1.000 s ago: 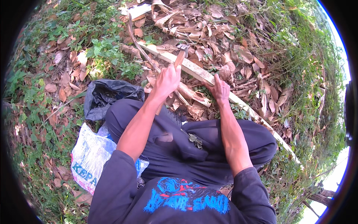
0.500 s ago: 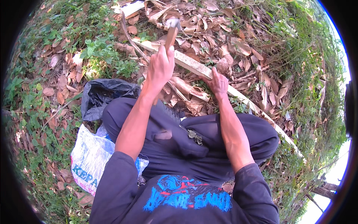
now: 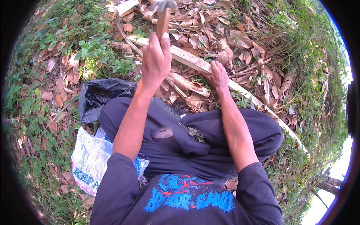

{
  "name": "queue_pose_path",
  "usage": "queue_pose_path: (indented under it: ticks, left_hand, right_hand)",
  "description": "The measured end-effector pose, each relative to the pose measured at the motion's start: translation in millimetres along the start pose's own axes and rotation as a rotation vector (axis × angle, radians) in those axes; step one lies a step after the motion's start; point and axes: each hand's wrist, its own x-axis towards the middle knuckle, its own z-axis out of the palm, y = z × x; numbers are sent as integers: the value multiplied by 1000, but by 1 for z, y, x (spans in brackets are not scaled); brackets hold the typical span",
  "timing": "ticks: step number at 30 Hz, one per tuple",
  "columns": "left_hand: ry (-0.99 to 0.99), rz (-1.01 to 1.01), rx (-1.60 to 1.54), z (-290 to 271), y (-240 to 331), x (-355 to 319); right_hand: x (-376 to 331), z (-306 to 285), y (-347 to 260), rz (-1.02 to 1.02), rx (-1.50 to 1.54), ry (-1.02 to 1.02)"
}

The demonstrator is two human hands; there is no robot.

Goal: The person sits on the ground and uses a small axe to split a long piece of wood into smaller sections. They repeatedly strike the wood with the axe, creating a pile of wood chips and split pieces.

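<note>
My left hand [image 3: 155,58] is closed round the wooden handle of a hammer [image 3: 162,21]. The grey metal head points away from me at the top edge and is partly cut off. A long pale wooden strip [image 3: 189,60] lies slantwise across the leaves beyond my legs, from the far middle to the near right. My right hand [image 3: 218,77] grips this strip near its middle, with the fingers partly hidden. The hammer head is up above the strip's far end, apart from it.
A black plastic bag [image 3: 90,101] lies open by my left knee. Nearer is a white plastic bag [image 3: 90,161] with coloured print. Dry brown leaves [image 3: 202,22] and a thin bent branch [image 3: 122,30] lie ahead. Green plants [image 3: 93,48] grow on the left.
My left hand has raised the hammer, moving it farther away and slightly left. My right hand stays on the strip, almost unmoved.
</note>
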Motion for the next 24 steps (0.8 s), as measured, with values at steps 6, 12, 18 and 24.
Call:
queue_pose_path:
  ticks: [6,12,18,24]
  left_hand:
    - [-239,-122,325,30,-66,-29]
    - [81,53,-9,-6,2,8]
    - [-239,-67,409,30,-90,-37]
    - [99,48,-43,-12,4,6]
  right_hand:
    - [6,3,-5,5,-2,-21]
    - [-1,4,5,-3,34,-1]
    - [0,6,-2,-1,50,-22]
    - [-2,6,4,27,76,-5]
